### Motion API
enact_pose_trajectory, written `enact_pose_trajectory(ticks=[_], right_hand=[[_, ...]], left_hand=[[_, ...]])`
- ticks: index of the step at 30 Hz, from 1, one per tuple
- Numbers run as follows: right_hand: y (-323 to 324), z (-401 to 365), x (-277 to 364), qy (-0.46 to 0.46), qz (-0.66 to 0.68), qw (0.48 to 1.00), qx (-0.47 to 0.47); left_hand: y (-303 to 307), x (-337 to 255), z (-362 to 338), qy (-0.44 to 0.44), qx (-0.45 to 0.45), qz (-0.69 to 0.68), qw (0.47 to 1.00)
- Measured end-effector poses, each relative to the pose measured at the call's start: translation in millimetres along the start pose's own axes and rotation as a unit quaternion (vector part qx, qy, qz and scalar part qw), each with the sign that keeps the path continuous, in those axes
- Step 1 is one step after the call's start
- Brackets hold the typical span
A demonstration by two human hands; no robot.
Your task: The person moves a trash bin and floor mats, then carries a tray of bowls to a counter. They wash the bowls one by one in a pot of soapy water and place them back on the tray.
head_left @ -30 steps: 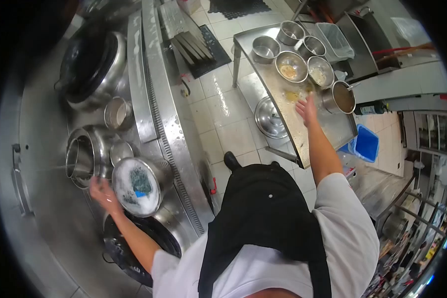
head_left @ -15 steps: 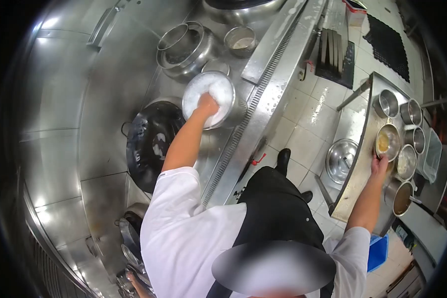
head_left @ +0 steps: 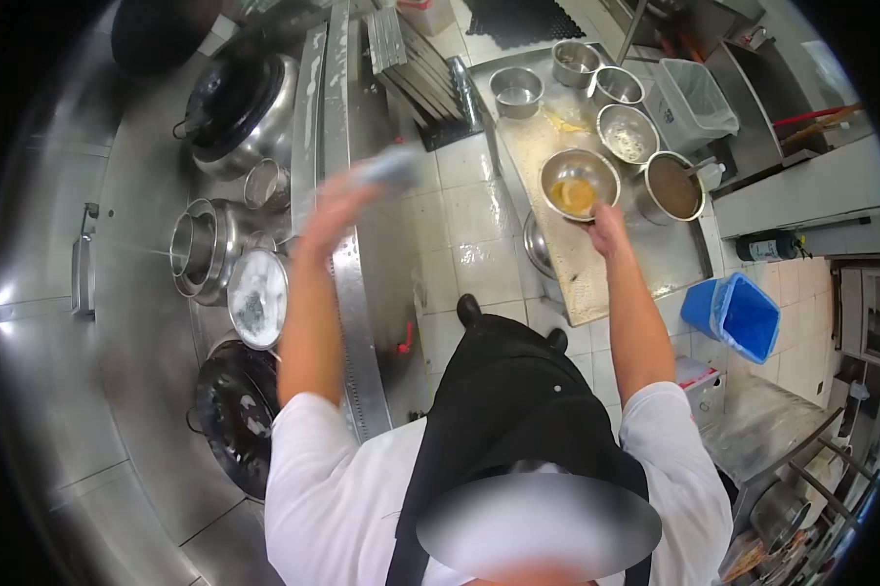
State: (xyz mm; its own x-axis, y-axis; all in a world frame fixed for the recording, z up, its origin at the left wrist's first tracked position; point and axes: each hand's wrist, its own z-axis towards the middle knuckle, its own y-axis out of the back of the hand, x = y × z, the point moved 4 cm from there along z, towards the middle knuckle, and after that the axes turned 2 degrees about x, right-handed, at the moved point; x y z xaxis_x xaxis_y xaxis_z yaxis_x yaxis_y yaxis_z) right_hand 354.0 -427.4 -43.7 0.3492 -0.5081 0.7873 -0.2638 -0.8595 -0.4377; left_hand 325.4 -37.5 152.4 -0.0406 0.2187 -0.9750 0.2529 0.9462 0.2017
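My left hand (head_left: 337, 210) is smeared by motion above the steel counter edge. It is closed on a blurred grey-white thing (head_left: 389, 168), perhaps a cloth or scouring pad. Below and left of it stands a round metal pot of white suds (head_left: 258, 301). My right hand (head_left: 608, 230) grips the near rim of a metal bowl (head_left: 555, 168), tilted over the side table (head_left: 579, 283). A yellow-orange substance lies in the bowl. Beside that bowl are a metal bowl with whitish bits (head_left: 628, 135) and a pot of brown liquid (head_left: 670, 188).
Nested steel pots (head_left: 198, 244) and a black wok (head_left: 233, 420) line the left counter. Further metal bowls (head_left: 516, 93) and a clear plastic tub (head_left: 694, 98) are at the table's far side. A blue bin (head_left: 738, 314) stands on the floor at right. Tiles look wet.
My left hand has come up out of the suds and moved right, bringing the grey-white thing. My view has turned toward the side table. My right hand still grips the bowl.
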Motion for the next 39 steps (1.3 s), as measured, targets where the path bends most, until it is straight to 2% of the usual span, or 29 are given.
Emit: enact_pose_trajectory(ticks=[1, 3, 5, 7, 9, 10, 11, 12, 13, 14, 15, 17, 19, 21, 22, 23, 25, 26, 27, 28, 29, 30, 31, 32, 33, 35, 37, 38, 39], right_hand=[[0, -5, 0, -0.019, 0.017, 1.0, 0.002], [11, -5, 8, -0.029, 0.037, 0.999, 0.003], [32, 0, 17, -0.104, 0.016, 0.994, -0.042], [65, -6, 39, -0.134, -0.013, 0.991, -0.02], [91, -14, 62, -0.196, -0.072, 0.978, 0.033], [91, -20, 70, -0.156, -0.026, 0.985, 0.07], [92, -12, 66, -0.137, -0.072, 0.988, 0.008], [88, -1, 61, -0.121, -0.121, 0.984, -0.049], [80, 10, 77, -0.066, -0.323, 0.939, -0.099], [68, 18, 98, -0.008, -0.507, 0.849, -0.146], [50, 25, 115, -0.04, -0.624, 0.775, -0.089], [10, 3, 161, -0.1, -0.8, 0.591, 0.037], [13, 26, 170, -0.16, -0.704, 0.692, -0.008], [13, 50, 167, -0.112, -0.688, 0.715, -0.046], [8, 58, 168, -0.067, -0.661, 0.742, -0.083], [-6, 53, 172, -0.065, -0.665, 0.739, -0.084], [-36, 29, 182, -0.017, -0.853, 0.52, 0.054], [-46, 4, 202, -0.035, -0.796, 0.603, 0.05], [-22, 22, 199, -0.192, -0.69, 0.695, 0.064], [-1, 33, 193, -0.205, -0.6, 0.767, 0.099], [13, 44, 186, -0.21, -0.504, 0.828, 0.128], [19, 53, 166, -0.208, -0.508, 0.827, 0.12], [25, 58, 143, -0.151, -0.468, 0.87, 0.018], [28, 58, 134, -0.09, -0.42, 0.9, -0.082], [21, 50, 144, -0.089, -0.421, 0.899, -0.082], [6, 23, 165, -0.153, -0.518, 0.841, 0.026], [41, 20, 167, -0.215, -0.484, 0.846, 0.06], [60, 21, 153, -0.223, -0.329, 0.916, 0.058], [65, 24, 150, -0.217, -0.167, 0.96, 0.058]], left_hand=[[-62, -8, 32, -0.052, 0.057, 0.167, 0.983], [-186, 0, 75, -0.062, 0.15, 0.314, 0.935], [-299, 51, 99, -0.198, 0.15, 0.431, 0.867], [-348, 59, 94, -0.253, 0.14, 0.472, 0.833], [-368, 60, 102, -0.175, 0.228, 0.504, 0.814], [-370, 43, 99, -0.162, 0.187, 0.442, 0.862], [-384, 49, 103, -0.164, 0.193, 0.437, 0.863], [-392, 57, 109, -0.08, 0.13, 0.23, 0.961], [-400, 74, 118, 0.005, 0.058, 0.015, 0.998], [-412, 95, 124, 0.001, -0.011, -0.073, 0.997], [-413, 85, 122, -0.001, -0.003, -0.07, 0.998], [-402, 41, 106, -0.124, -0.078, 0.063, 0.987], [-389, 22, 117, -0.199, -0.045, 0.113, 0.972], [-382, 17, 129, -0.113, -0.075, 0.154, 0.979], [-385, 22, 141, -0.069, -0.044, 0.013, 0.997], [-387, 17, 141, -0.071, -0.047, 0.009, 0.996], [-387, 11, 129, -0.121, -0.143, -0.076, 0.979], [-386, 20, 129, -0.1, -0.064, 0.091, 0.989], [-367, 34, 132, -0.1, -0.062, 0.089, 0.989], [-350, 42, 137, -0.282, -0.024, 0.155, 0.947], [-342, 40, 138, -0.458, 0.011, 0.211, 0.863], [-337, 36, 148, -0.312, 0.083, 0.297, 0.899], [-346, 25, 143, -0.315, 0.083, 0.291, 0.9], [-353, 19, 141, -0.207, 0.012, 0.202, 0.957], [-354, 23, 139, -0.093, -0.058, 0.108, 0.988], [-350, 54, 137, -0.1, -0.015, 0.185, 0.978], [-329, 55, 135, -0.496, 0.078, 0.224, 0.835], [-317, 46, 142, -0.458, 0.147, 0.216, 0.849], [-308, 23, 150, -0.463, 0.144, 0.214, 0.848]])
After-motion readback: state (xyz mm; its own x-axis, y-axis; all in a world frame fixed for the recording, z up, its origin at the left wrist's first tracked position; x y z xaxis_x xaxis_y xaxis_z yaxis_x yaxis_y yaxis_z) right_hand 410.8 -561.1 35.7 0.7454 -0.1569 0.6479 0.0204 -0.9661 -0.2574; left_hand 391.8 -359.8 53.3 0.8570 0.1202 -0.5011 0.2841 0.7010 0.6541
